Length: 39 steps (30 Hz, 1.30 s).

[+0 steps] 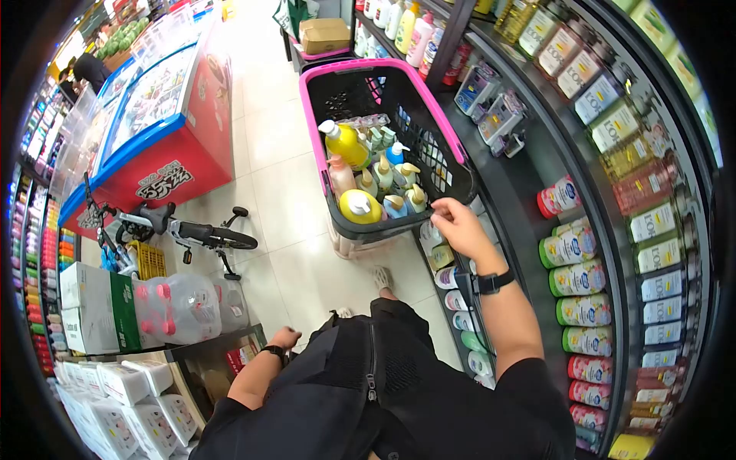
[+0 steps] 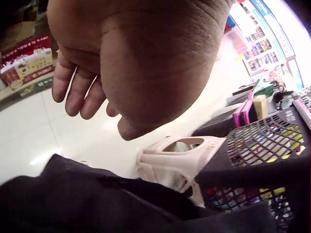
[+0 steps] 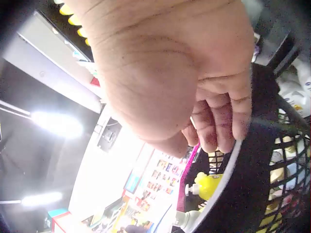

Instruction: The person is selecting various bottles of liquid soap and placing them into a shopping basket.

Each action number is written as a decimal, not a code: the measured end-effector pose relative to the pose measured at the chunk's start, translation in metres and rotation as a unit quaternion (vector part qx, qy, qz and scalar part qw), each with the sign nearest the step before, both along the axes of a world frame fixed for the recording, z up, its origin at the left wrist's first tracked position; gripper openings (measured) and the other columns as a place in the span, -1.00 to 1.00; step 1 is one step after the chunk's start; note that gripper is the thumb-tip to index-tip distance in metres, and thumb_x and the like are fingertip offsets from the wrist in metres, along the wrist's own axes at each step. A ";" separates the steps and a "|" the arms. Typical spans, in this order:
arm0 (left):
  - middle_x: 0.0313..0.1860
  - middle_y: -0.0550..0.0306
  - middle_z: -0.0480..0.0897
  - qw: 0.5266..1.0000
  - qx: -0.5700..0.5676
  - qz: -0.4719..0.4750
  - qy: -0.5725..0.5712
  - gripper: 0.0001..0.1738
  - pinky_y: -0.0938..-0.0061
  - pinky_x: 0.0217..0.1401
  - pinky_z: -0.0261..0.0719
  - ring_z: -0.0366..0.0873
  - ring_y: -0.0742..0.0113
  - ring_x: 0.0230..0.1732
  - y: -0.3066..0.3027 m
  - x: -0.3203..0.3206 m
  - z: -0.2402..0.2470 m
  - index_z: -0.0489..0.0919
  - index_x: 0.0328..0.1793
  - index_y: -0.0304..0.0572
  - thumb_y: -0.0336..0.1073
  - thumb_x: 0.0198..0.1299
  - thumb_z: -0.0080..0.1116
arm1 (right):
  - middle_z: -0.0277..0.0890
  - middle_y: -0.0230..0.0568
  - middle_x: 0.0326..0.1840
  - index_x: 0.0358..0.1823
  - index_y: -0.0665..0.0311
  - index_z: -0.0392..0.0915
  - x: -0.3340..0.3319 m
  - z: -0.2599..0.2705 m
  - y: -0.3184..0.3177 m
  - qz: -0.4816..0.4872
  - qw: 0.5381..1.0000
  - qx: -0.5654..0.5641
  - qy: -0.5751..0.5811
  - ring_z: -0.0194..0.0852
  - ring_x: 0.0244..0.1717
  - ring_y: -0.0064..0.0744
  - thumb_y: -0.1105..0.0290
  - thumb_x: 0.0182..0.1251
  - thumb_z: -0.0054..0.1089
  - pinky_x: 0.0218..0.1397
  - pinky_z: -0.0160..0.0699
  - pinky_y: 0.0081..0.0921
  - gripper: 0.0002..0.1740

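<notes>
A black basket with a pink rim holds several pump bottles, among them a yellow bottle with a white pump and a blue-topped one. My right hand is at the basket's near right corner, fingers loosely bent beside the rim; in the right wrist view the fingertips of the hand lie close to the rim, and contact is not certain. My left hand hangs low at my side; the left wrist view shows the hand with nothing in it, fingers relaxed.
Shelves of bottles and tubs line the right side. To the left stand a red freezer, a small bicycle, bottled water and stacked white packs. A pale stool stands under the basket.
</notes>
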<state>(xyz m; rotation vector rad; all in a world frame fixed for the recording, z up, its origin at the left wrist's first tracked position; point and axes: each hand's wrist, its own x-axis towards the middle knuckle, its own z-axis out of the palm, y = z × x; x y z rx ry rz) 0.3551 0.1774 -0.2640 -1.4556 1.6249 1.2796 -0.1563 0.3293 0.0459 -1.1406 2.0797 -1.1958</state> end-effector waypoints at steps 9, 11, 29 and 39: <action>0.02 0.05 0.64 0.917 -0.075 0.254 0.299 -0.52 0.37 0.02 0.60 0.62 0.27 -0.03 -0.060 -0.142 0.134 0.46 0.30 -0.29 -0.12 0.40 0.16 | 0.70 -0.04 -0.13 0.23 0.42 0.47 -0.044 -0.026 -0.144 0.354 0.904 0.237 -0.037 0.70 -0.13 -0.29 0.34 0.23 0.30 -0.06 0.65 -0.36 -0.44; 0.09 0.00 0.62 0.894 -0.070 0.254 0.362 -0.46 0.36 0.10 0.59 0.61 0.22 0.05 -0.070 -0.177 0.182 0.41 0.34 -0.36 -0.11 0.41 0.16 | 0.65 -0.15 -0.12 0.42 0.33 0.29 -0.055 -0.059 -0.166 0.440 0.826 0.324 -0.135 0.63 -0.19 -0.42 0.37 0.19 0.34 -0.21 0.60 -0.46 -0.26; 0.13 -0.07 0.56 0.856 -0.114 0.259 0.432 -0.21 0.41 0.18 0.54 0.55 0.33 0.09 -0.053 -0.297 0.258 0.04 0.59 -0.36 -0.33 0.37 0.19 | 0.65 -0.16 0.10 0.21 0.32 0.58 -0.052 -0.131 -0.214 0.642 0.677 0.308 -0.185 0.51 0.17 -0.29 0.25 0.12 0.51 0.31 0.39 -0.38 -0.39; 0.28 -0.12 0.50 0.857 -0.125 0.178 0.467 -0.17 0.34 0.35 0.45 0.48 0.23 0.26 -0.065 -0.294 0.263 -0.01 0.60 -0.46 -0.27 0.39 0.20 | 0.66 -0.28 0.02 0.12 0.39 0.59 -0.074 -0.046 -0.204 0.501 0.711 0.264 -0.417 0.55 0.05 -0.48 0.60 0.02 0.44 0.22 0.48 -0.49 -0.46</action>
